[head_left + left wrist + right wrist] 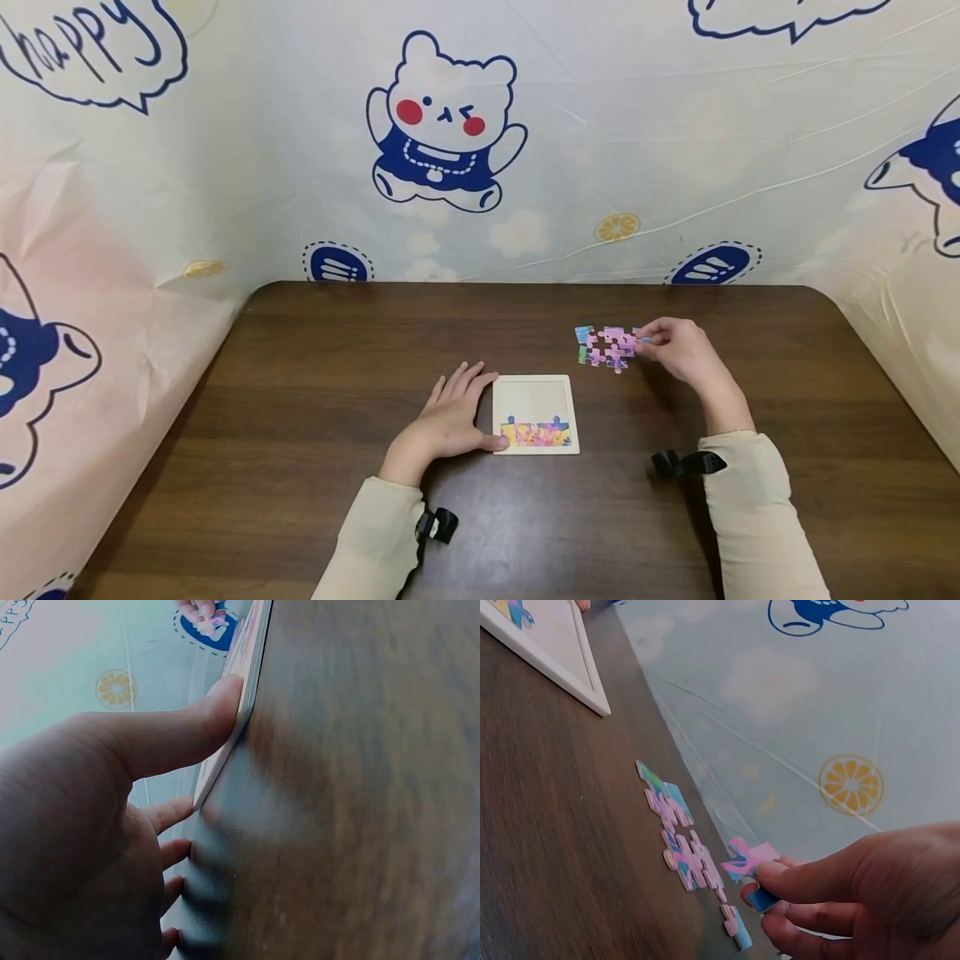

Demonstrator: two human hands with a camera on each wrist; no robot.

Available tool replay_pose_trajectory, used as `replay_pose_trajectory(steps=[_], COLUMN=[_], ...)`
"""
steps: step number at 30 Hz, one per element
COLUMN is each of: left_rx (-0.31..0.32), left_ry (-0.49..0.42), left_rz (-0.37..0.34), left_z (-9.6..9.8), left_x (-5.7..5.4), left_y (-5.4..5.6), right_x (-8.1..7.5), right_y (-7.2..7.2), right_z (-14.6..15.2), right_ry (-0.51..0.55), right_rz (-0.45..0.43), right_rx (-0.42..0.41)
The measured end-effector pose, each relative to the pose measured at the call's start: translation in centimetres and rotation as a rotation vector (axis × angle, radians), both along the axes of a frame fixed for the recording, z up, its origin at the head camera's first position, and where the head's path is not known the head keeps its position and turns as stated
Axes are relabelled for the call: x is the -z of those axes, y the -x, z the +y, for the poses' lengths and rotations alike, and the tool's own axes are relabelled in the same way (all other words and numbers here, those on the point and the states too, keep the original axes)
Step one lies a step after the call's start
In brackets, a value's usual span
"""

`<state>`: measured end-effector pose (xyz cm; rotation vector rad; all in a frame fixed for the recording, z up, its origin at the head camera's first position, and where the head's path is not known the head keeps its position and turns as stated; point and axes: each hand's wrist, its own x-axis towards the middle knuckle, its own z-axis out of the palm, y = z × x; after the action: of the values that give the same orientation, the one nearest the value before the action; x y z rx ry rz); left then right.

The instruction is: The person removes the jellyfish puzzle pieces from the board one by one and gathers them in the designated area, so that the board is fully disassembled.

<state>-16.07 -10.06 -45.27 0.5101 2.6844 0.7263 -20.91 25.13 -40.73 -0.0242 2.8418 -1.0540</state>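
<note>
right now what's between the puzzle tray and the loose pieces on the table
Only bare tabletop: nothing lies between the white puzzle tray and the loose pieces. The head and right wrist views both show it.

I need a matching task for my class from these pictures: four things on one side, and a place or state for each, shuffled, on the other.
Column one
1. Left hand
2. Tray
3. Right hand
4. Loose pieces

Column two
A. pinches a piece
B. lie on the table
C. touches the tray's left side
D. has pieces only along its near side

Pairs: 1-C, 2-D, 3-A, 4-B
</note>
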Motion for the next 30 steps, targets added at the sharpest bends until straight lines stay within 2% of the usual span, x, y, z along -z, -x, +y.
replay_pose_trajectory(steps=[12,21,30], left_rx=[0.003,-0.001,0.005], left_ry=[0.015,0.012,-0.009], left_rz=[-0.004,-0.006,-0.014], left_z=[0.0,0.0,0.2], left_x=[-0.1,0.0,-1.5], left_y=[0.1,0.1,-0.5], right_x=[0.4,0.5,0.8], right_y=[0.1,0.0,0.1], right_z=[0.6,0.4,0.5], right_ry=[-0.014,-0.078,-0.086], right_rz=[-0.089,-0.133,-0.152], right_rx=[0.037,0.074,0.073])
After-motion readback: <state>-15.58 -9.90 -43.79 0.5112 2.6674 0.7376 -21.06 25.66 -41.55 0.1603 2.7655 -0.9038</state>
